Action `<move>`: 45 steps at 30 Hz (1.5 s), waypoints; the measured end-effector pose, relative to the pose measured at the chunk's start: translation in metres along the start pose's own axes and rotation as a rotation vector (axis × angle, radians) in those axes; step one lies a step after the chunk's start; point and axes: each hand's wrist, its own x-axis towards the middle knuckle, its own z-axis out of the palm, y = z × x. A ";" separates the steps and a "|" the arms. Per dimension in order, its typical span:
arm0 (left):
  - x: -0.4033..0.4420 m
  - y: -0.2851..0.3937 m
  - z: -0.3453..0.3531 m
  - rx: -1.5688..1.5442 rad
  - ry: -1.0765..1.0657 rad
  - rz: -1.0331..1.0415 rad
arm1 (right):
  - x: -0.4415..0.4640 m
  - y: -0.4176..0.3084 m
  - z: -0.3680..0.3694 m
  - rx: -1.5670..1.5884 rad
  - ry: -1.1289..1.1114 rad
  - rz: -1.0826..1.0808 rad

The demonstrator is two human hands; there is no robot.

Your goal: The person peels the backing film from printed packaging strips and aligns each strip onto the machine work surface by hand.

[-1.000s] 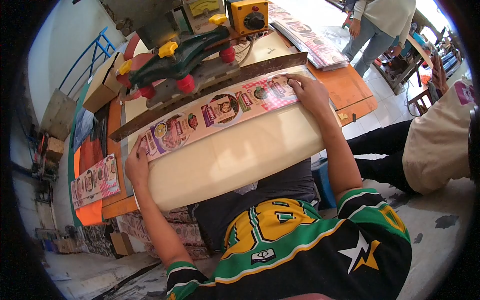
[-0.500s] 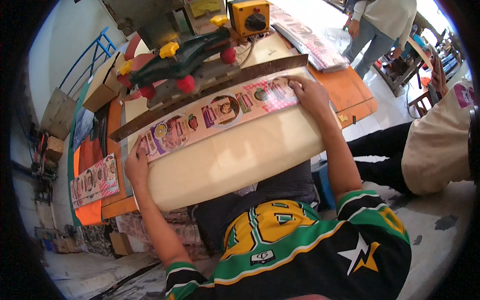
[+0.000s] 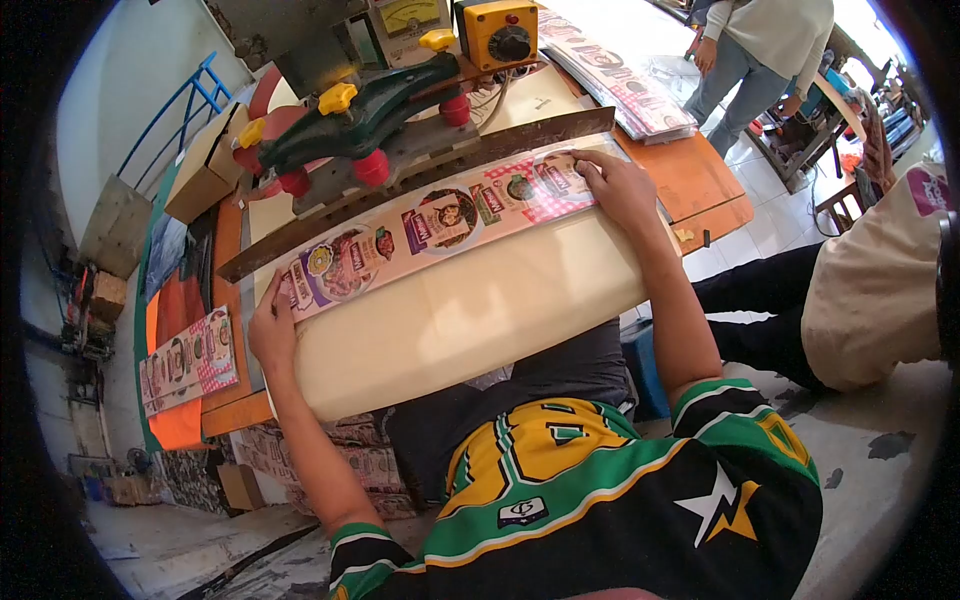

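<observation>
A printed strip is laid along the far part of a cream board, its long axis slanted from lower left to upper right, the purple-marked end pointed toward the left hand and the pink-checked end toward the right hand. Each end is touched by a hand (whether pinched or merely pressed cannot be told). Just beyond, a brown metal bar is set nearly parallel, backed by a dark green bracket fitted with yellow knobs.
</observation>
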 end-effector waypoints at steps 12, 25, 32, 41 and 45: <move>0.001 0.000 -0.002 0.045 -0.047 -0.056 | 0.001 0.000 0.000 -0.012 -0.025 0.020; 0.002 -0.002 0.001 0.001 -0.033 -0.050 | 0.001 -0.003 -0.003 -0.046 -0.028 0.021; 0.001 0.010 -0.007 0.030 -0.077 -0.094 | -0.001 -0.003 -0.003 -0.034 0.009 -0.001; 0.002 0.002 -0.002 0.012 -0.042 -0.059 | 0.002 0.003 0.003 -0.039 0.018 -0.020; 0.004 0.002 -0.004 0.029 -0.074 -0.088 | 0.001 0.000 0.000 -0.025 0.004 -0.006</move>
